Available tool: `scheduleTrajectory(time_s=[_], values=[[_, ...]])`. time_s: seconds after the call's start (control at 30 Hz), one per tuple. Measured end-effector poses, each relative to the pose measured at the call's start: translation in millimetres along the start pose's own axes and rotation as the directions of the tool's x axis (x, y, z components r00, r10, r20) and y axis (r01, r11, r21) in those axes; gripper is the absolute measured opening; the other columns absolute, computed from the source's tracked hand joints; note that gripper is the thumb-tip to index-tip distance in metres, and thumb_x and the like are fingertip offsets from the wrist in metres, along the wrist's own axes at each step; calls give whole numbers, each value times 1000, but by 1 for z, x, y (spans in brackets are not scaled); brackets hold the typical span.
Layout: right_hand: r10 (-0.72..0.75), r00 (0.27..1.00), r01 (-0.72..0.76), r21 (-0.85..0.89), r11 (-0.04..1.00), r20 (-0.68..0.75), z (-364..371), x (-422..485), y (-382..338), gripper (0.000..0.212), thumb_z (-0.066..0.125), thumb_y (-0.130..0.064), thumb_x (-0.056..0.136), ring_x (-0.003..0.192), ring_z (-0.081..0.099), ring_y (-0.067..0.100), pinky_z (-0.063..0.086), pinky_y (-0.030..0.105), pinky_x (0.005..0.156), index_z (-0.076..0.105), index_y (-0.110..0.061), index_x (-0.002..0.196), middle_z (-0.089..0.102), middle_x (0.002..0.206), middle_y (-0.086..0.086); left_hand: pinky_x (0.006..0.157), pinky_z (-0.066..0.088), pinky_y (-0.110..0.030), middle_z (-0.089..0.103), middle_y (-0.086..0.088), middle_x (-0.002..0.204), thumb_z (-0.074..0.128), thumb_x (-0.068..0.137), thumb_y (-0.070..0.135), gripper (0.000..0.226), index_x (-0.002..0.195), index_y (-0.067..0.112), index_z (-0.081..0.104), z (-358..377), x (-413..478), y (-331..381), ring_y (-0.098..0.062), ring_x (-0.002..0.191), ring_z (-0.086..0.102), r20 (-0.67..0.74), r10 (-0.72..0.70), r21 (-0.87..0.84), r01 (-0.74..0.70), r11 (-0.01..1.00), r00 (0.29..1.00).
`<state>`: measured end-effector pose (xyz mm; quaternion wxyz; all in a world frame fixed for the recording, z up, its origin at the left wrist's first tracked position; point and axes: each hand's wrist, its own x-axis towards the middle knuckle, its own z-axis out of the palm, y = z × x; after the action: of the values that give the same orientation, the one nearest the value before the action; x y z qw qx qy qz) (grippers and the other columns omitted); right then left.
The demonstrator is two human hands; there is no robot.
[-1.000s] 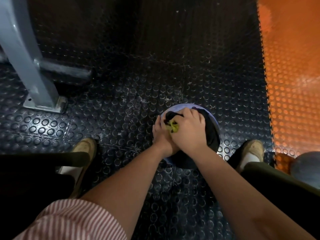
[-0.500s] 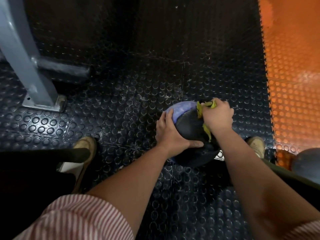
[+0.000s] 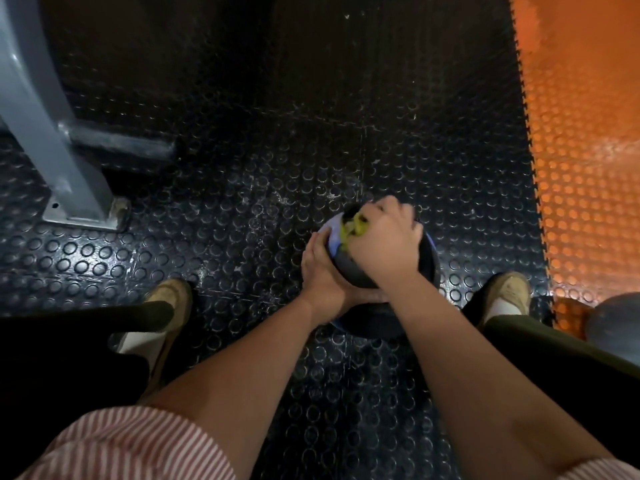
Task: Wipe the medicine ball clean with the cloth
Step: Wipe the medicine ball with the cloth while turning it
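Note:
A black and lavender medicine ball (image 3: pixel 427 268) sits on the studded black floor between my feet. My left hand (image 3: pixel 323 271) cups the ball's left side, fingers curved round it and thumb under its near edge. My right hand (image 3: pixel 386 242) lies on top of the ball and grips a crumpled yellow-green cloth (image 3: pixel 353 227), pressing it on the upper left of the ball. Most of the cloth is hidden under my fingers.
A grey steel machine leg (image 3: pixel 52 126) with a bolted foot plate stands at the left. An orange studded mat (image 3: pixel 585 140) runs along the right. A second dark ball (image 3: pixel 616 320) lies at the right edge. My shoes (image 3: pixel 169 299) flank the ball.
My right hand has swept the cloth from the ball's right top edge back toward the upper left. The ball has turned a little under my left hand, which keeps its hold.

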<state>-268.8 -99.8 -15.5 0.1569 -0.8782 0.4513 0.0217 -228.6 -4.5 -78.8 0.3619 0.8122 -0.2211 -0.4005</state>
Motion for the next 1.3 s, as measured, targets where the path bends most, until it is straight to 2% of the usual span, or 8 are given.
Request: scheduleTrajectory(time_s=[0.2, 0.4, 0.5, 0.63, 0.73, 0.83, 1.0, 1.3], values=[[423, 906, -398, 342, 851, 3, -9, 20, 49, 20, 55, -30, 90, 118, 38, 36, 36, 50, 99, 58, -10, 92, 49, 121, 17, 120, 18, -43, -4, 15, 156, 95, 43, 49, 142, 151, 30, 6, -3, -8, 3, -14, 146, 1, 102, 75, -12, -74, 997, 992], [28, 998, -30, -31, 999, -63, 7, -2, 2, 26, 56, -30, 87, 113, 39, 32, 32, 43, 93, 61, -15, 108, 47, 119, 10, 119, 24, -40, 20, 0, 156, 91, 35, 58, 140, 150, 22, 19, 4, -1, -1, -18, 144, 21, -21, 19, -63, -20, 998, 1000], [-231, 972, 220, -160, 962, -48, 26, -21, -20, 25, 58, -26, 86, 111, 39, 29, 26, 44, 97, 63, -17, 109, 48, 116, 6, 118, 23, -43, 29, -12, 155, 45, 44, 73, 128, 149, 4, 27, 24, 10, -22, -27, 145, 26, -41, 5, -43, -7, 999, 999], [-249, 968, 245, -156, 957, -8, 23, -17, -10, 27, 54, -30, 88, 113, 37, 27, 24, 41, 98, 62, -20, 113, 45, 118, 3, 108, 38, -44, 50, -9, 138, 31, 49, 87, 118, 138, 11, 44, 23, 8, -7, -26, 130, 46, -116, -82, -111, 69, 991, 990], [-82, 993, 79, -43, 996, -80, 10, -10, 1, 30, 56, -27, 84, 115, 37, 27, 27, 41, 95, 62, -20, 112, 46, 121, 3, 109, 39, -40, 45, 3, 139, 84, 34, 62, 121, 139, 23, 39, 16, -6, 7, -17, 130, 45, -189, -63, -200, 24, 979, 980], [193, 977, -175, 169, 970, -94, -3, 4, 23, 31, 59, -24, 81, 116, 41, 31, 32, 41, 95, 64, -17, 111, 50, 121, 8, 118, 24, -36, 21, 4, 153, 97, 39, 44, 134, 147, 25, 21, 20, -12, 7, -15, 142, 20, -126, 7, -163, -28, 986, 992], [649, 753, -570, 599, 562, 108, -11, 21, 78, 10, 60, -28, 82, 104, 59, 36, 47, 45, 94, 63, -20, 87, 66, 104, 13, 121, 15, -37, 4, 12, 155, 91, 43, 55, 136, 149, 29, 10, 29, -11, 15, -11, 144, 4, -81, 74, -39, -77, 996, 994], [162, 967, -143, 110, 984, -196, 0, -1, 23, 28, 60, -36, 86, 108, 43, 32, 34, 39, 87, 65, -12, 101, 53, 114, 9, 120, 20, -39, 11, 3, 156, 96, 42, 41, 136, 150, 25, 15, 15, -4, 7, -17, 144, 13, -40, 1, -142, -6, 990, 999]])
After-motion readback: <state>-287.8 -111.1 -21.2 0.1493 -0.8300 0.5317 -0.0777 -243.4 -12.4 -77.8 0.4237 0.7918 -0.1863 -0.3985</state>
